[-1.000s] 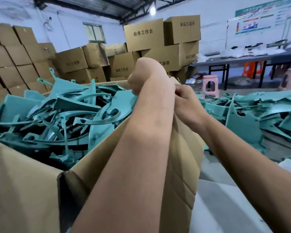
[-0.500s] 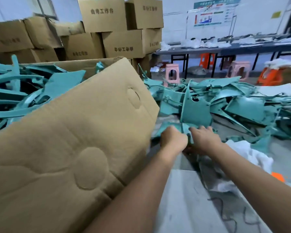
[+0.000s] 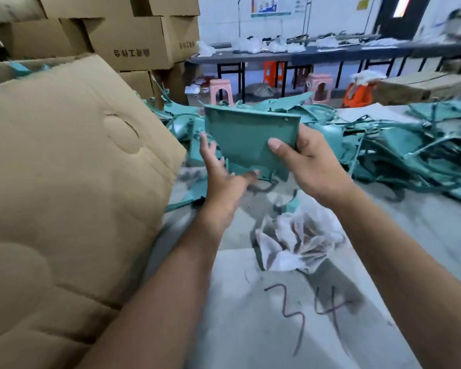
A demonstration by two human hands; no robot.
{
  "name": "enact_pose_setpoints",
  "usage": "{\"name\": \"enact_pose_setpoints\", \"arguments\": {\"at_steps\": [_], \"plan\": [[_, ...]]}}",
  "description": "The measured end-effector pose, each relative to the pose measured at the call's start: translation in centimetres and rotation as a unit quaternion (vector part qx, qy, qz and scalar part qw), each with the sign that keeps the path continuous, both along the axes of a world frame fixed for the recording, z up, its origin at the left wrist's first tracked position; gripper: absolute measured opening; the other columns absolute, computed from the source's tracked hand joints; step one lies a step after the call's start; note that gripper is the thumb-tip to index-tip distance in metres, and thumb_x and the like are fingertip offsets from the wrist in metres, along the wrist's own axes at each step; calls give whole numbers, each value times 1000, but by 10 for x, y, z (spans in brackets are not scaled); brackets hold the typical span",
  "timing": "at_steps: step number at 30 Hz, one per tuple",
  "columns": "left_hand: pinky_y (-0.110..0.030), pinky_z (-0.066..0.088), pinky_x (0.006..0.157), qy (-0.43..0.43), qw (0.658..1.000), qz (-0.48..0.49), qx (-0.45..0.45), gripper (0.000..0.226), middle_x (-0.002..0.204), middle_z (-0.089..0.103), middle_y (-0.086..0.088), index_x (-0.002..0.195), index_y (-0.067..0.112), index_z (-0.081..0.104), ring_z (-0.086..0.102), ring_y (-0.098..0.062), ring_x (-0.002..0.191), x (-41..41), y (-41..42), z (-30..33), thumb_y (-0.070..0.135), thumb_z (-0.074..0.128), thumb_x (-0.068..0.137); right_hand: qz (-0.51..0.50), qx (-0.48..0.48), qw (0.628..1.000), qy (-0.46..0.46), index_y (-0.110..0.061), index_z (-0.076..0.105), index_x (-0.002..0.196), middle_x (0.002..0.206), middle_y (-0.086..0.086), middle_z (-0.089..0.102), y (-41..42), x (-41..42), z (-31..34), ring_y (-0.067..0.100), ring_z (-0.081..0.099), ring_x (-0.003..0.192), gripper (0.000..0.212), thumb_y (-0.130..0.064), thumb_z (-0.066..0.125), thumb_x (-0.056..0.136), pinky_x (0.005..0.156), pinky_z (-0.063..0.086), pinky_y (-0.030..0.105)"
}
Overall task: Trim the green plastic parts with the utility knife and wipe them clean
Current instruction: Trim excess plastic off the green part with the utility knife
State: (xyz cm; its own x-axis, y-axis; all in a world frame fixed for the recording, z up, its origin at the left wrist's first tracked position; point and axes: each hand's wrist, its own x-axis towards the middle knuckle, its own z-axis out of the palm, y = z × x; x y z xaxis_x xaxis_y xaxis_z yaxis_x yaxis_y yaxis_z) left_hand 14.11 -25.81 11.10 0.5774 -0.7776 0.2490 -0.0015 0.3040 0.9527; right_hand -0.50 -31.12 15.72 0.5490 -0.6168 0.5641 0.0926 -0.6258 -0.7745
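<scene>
Leftward, a tall cardboard flap [image 3: 64, 182] fills the view. Behind, a heap of green parts [image 3: 399, 145] is spread over the grey work surface [image 3: 250, 328], on which "34" is handwritten. A crumpled white cloth [image 3: 296, 243] lies near. One green panel [image 3: 248, 139] is held up: gripped by the right hand [image 3: 309, 166], touched by the spread-fingered left hand [image 3: 221, 177].

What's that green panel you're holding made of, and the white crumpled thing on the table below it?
The green panel looks like moulded plastic with a matte, slightly dusty finish: thin, stiff, with a raised rim along its top edge. The white crumpled thing seems to be soft cloth or non-woven wipe, judging by its limp folds and grey smudges; which one is unclear.
</scene>
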Motion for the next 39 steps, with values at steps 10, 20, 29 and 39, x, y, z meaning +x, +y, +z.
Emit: {"name": "enact_pose_setpoints", "arguments": {"at_steps": [10, 20, 29, 39], "plan": [[-31, 60, 76, -20, 998, -56, -16, 24, 86, 78, -6, 89, 16, 74, 75, -22, 79, -9, 5, 17, -7, 76, 83, -220, -71, 957, 176, -21, 50, 137, 126, -7, 62, 9, -57, -31, 10, 58, 115, 77, -81, 46, 87, 101, 49, 35], [-30, 50, 92, 121, 991, 40, -28, 11, 95, 71, 11, 90, 21, 59, 66, -8, 95, -3, -2, 42, 18, 67, 98, 114, -20, 945, 307, -25, 76, 92, 77, -9, 71, 19, -69, -29, 10, 63, 64, 8, -21, 80, 86, 60, 50, 27], [-23, 56, 63, 258, 964, 62, -10, 31, 92, 74, -2, 86, 19, 59, 71, -17, 82, 3, 2, 39, -8, 73, 82, -185, -68, 907, 372, -25, 68, 77, 70, -10, 65, -2, -75, -68, 14, 63, 69, 30, -52, 73, 90, 64, 51, 33], [-37, 64, 68, 393, 920, -4, -9, 48, 122, 70, -18, 132, -1, 55, 71, -32, 104, 6, -3, 6, -16, 58, 86, -342, -75, 788, 506, -15, 62, 116, 115, 9, 62, -12, -88, -94, 31, 52, 113, 35, -45, 63, 99, 94, 46, 44]]}}
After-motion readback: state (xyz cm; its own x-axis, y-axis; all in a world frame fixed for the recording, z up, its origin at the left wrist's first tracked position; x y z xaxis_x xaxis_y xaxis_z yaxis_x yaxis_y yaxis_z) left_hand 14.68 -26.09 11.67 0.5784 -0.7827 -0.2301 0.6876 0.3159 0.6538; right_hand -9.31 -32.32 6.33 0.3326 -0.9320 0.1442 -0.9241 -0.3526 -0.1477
